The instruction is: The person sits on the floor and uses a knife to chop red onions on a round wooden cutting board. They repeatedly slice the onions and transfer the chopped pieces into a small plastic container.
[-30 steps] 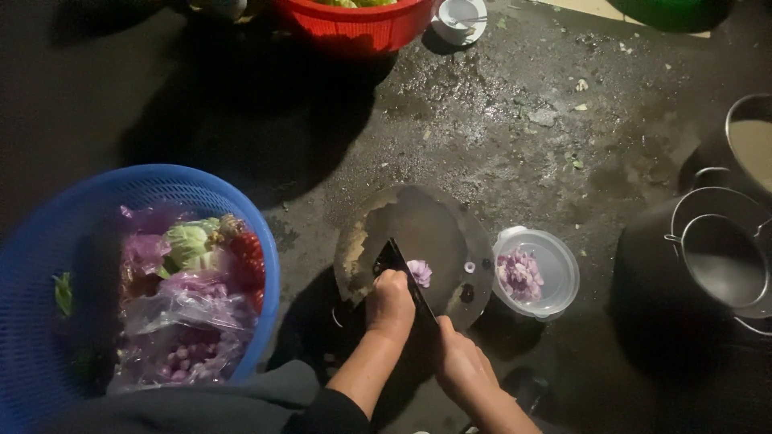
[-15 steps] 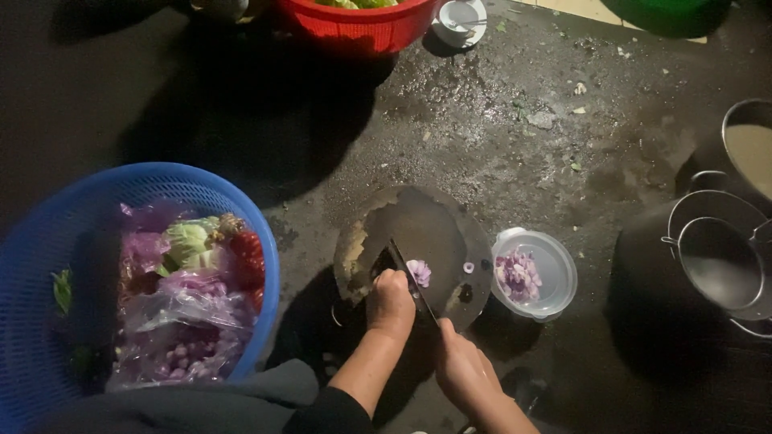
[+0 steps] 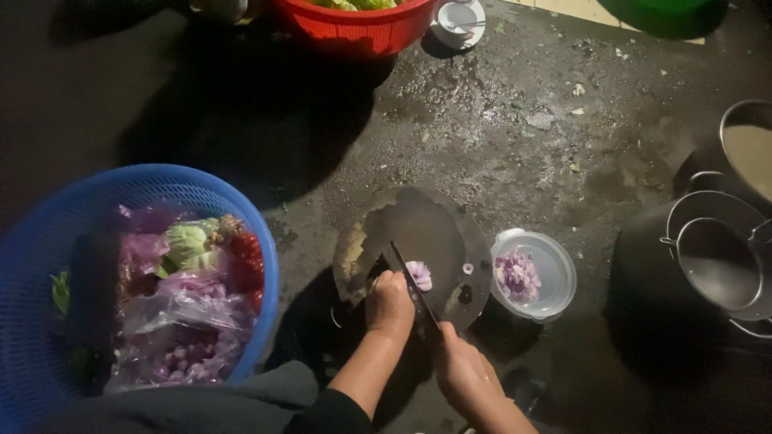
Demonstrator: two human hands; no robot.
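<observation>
A round wooden cutting board (image 3: 426,221) lies on the dark wet ground. On it sits a small pile of cut purple shallot (image 3: 419,275), with one loose slice (image 3: 468,268) nearby. My right hand (image 3: 462,371) grips the handle of a dark knife (image 3: 414,281), and the blade lies across the board just left of the shallot. My left hand (image 3: 390,304) rests on the board's near edge against the blade's left side. Its fingers are curled, and whatever is under them is hidden.
A clear plastic tub (image 3: 555,277) of chopped shallot stands right of the board. A blue basket (image 3: 233,201) of bagged vegetables is at the left. A red basket (image 3: 354,32) of greens and a small white cup (image 3: 458,18) stand at the top. Metal pots (image 3: 716,257) are at the right.
</observation>
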